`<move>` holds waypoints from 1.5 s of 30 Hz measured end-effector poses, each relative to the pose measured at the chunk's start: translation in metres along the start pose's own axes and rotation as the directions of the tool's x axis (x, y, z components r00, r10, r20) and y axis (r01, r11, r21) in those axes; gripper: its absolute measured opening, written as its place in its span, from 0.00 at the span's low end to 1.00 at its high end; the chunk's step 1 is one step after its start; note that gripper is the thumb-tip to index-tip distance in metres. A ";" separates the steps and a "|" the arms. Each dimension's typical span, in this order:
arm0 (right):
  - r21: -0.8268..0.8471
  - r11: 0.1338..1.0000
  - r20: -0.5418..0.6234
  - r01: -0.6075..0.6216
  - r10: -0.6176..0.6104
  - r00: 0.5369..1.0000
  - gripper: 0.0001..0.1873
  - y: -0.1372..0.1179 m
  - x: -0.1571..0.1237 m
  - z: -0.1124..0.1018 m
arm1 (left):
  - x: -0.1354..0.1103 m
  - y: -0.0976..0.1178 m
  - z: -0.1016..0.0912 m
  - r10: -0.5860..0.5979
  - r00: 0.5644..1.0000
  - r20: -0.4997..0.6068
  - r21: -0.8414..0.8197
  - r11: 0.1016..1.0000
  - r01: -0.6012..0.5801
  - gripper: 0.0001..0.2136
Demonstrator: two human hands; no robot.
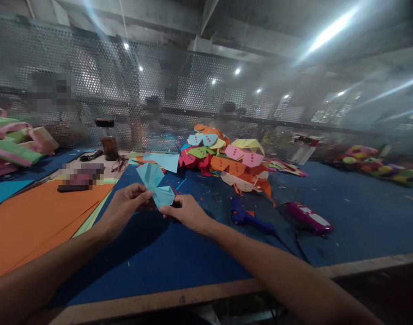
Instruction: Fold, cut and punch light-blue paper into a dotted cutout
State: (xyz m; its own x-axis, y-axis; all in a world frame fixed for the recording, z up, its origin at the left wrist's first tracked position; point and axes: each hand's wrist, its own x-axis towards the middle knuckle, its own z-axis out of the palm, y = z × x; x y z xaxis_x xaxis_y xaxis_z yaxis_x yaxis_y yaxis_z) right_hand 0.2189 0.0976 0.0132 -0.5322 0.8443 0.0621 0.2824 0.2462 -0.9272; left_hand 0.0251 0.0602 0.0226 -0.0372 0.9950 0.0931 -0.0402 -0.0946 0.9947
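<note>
Between thumb and fingers of left hand [128, 202] and right hand [190, 214], the light-blue folded paper piece [150, 175] is being pinched, likely light, easily creased, best held by its edges.

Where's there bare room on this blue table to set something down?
Right of the purple device, short of the colourful bundle, bar small scraps; also up front, between the forearms and the wooden edge. Crowded: around the paper pile and blue glue gun, and left, under the orange sheets.
</note>
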 end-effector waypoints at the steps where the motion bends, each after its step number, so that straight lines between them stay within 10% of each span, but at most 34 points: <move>1: 0.001 1.000 0.000 0.001 -0.001 1.000 0.13 -0.001 0.000 0.000 | 0.000 0.000 0.000 -0.001 1.000 0.001 0.003 1.000 0.001 0.18; 31: -0.039 0.999 0.016 0.023 -0.022 1.000 0.16 0.006 0.000 0.001 | -0.001 -0.001 0.000 -0.032 0.999 0.029 0.007 0.999 0.032 0.16; 45: 0.197 0.980 0.047 0.001 -0.011 0.999 0.37 0.000 0.001 0.001 | 0.001 0.002 -0.001 0.002 1.000 -0.004 -0.039 0.999 -0.002 0.16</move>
State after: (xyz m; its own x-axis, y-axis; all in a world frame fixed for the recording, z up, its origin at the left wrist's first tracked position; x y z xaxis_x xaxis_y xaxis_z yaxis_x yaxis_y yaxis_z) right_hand 0.2179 0.0983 0.0129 -0.5721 0.8184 0.0548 0.1189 0.1488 -0.9817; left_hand 0.0241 0.0608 0.0247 -0.0408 0.9947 0.0948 -0.0789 -0.0978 0.9921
